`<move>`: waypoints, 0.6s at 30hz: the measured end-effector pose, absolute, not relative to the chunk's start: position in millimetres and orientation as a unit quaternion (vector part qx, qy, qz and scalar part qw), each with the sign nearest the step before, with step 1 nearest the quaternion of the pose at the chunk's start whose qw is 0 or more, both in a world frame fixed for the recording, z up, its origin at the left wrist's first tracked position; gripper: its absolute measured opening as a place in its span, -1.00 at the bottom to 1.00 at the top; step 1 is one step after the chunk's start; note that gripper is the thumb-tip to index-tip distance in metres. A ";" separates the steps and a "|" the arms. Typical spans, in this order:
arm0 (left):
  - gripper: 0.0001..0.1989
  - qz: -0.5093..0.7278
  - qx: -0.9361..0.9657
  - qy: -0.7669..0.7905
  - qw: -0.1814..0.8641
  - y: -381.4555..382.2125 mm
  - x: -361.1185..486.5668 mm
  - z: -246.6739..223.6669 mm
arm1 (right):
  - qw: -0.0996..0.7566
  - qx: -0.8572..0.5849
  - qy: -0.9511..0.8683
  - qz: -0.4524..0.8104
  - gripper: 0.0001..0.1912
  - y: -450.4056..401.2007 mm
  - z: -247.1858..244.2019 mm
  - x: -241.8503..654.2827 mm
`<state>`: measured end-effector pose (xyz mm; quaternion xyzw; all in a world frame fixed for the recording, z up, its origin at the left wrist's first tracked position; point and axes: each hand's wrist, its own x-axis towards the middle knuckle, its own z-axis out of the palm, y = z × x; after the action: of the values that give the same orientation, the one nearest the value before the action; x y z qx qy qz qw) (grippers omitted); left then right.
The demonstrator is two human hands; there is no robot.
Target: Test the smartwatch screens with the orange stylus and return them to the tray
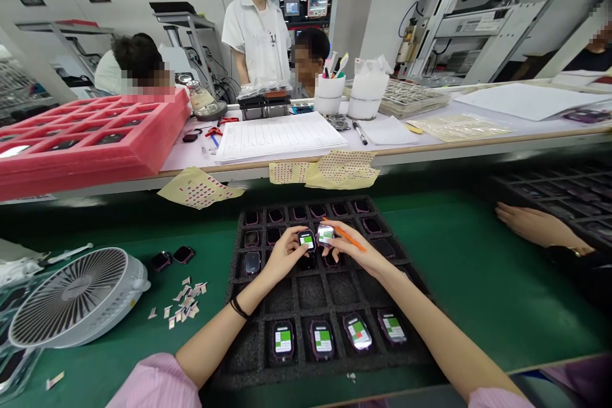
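The left hand (282,256) has its grip closed on a lit smartwatch (306,240); the right hand (356,250) has its grip closed on a second smartwatch (326,233), with an orange pen (351,239) lying across that hand. Both are held face up, side by side, above the foam tray (310,292). Step in hand, as judged: handling the pair with screens in view. Any next move calls for separate control of each watch and the pen. Lit watches (322,340) occupy the tray's near row, on the green desk (459,255).
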<state>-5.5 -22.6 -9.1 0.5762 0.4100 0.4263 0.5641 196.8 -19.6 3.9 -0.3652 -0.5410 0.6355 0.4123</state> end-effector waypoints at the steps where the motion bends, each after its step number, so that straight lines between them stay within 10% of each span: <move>1: -0.54 0.424 0.576 0.411 0.565 -23.4 -5.3 -8.0 | 0.411 -0.367 -0.551 0.627 -0.51 -20.4 4.3 196.3; 18: -0.56 0.433 0.582 0.411 0.553 -24.4 -5.7 -9.3 | 0.407 -0.370 -0.588 0.593 -0.58 -24.9 4.1 196.7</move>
<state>-5.7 -24.4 -9.3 0.5819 0.4108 0.4326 0.5528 196.7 -24.9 4.1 -0.3697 -0.5878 0.5934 0.4069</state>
